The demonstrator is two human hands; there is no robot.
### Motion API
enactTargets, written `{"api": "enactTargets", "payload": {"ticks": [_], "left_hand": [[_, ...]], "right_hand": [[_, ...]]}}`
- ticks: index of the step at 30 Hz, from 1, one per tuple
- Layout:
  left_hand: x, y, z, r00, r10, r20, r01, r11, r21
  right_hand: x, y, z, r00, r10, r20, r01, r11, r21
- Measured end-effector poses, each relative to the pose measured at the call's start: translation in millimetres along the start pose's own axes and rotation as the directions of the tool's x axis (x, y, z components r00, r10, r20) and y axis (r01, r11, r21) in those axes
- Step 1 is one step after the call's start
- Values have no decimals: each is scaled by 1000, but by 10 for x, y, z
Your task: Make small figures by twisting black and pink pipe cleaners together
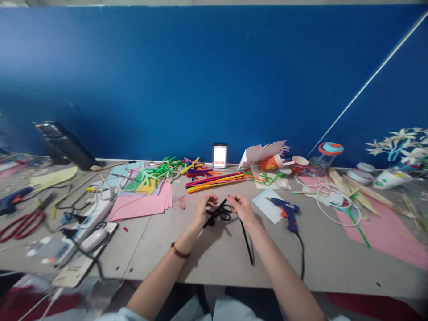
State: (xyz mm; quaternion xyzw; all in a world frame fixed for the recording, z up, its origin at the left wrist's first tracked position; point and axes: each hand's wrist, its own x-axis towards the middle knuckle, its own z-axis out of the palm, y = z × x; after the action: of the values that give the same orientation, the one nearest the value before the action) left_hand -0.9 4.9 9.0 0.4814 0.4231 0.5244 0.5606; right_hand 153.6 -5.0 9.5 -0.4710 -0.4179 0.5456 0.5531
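Note:
A figure of looped black pipe cleaner (223, 216) is held between my two hands over the table's middle. My left hand (202, 210) curls round its left side, with the fingertips close to the loops. My right hand (241, 207) pinches the upper right end of the black stem between thumb and finger. Below the right hand runs a straight black pipe cleaner strip (246, 243); whether it joins the looped figure is hidden by the hand. To the right, a blue glue gun (288, 211) lies beside a pale blue paper sheet (268, 205).
Behind the hands lie straight coloured pipe cleaners (216, 182) and a tangle of green ones (163, 168). Pink paper (142, 205), a power strip (85, 227) with cables, and red-handled scissors (23, 226) are at left. A coiled white cable (337, 200) and white cup (391, 179) stand right.

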Motion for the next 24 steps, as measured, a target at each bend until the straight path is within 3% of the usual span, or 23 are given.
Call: {"api": "enactTargets", "payload": {"ticks": [2, 5, 6, 7, 8, 9, 11, 13, 15, 18, 24], "left_hand": [[-43, 52, -12, 977, 184, -112, -168, 976, 141], [-154, 107, -5, 901, 412, -139, -357, 883, 305], [-193, 108, -1, 839, 512, -182, -433, 833, 345], [-228, 98, 3, 746, 624, -231, -512, 760, 401], [-258, 79, 6, 661, 721, -208, -575, 664, 478], [-279, 52, 9, 600, 791, -122, -618, 555, 557], [-297, -13, 21, 521, 851, 67, -651, 346, 676], [-286, -68, 41, 544, 810, 220, -637, 228, 736], [-258, -90, 62, 629, 717, 302, -614, 220, 758], [-217, -66, 75, 700, 630, 335, -564, 200, 801], [-241, -15, 58, 731, 610, 307, -498, 168, 851]], "right_hand": [[8, -3, -1, 999, 6, -49, -7, 1000, -5], [17, 2, -5, 994, 20, -109, -20, 1000, 1], [20, 7, -8, 992, 19, -125, -18, 1000, 9], [24, 14, -12, 990, 19, -143, -16, 1000, 18], [27, 21, -15, 986, 18, -165, -14, 1000, 26], [30, 28, -16, 982, 21, -187, -15, 999, 33], [30, 39, -12, 976, 31, -217, -23, 999, 37], [19, 43, 4, 977, 40, -209, -32, 999, 42], [-3, 39, 29, 984, 54, -172, -45, 997, 56], [-33, 25, 66, 987, 95, -126, -87, 994, 67], [-49, -5, 85, 986, 140, -89, -140, 990, 7]]}}
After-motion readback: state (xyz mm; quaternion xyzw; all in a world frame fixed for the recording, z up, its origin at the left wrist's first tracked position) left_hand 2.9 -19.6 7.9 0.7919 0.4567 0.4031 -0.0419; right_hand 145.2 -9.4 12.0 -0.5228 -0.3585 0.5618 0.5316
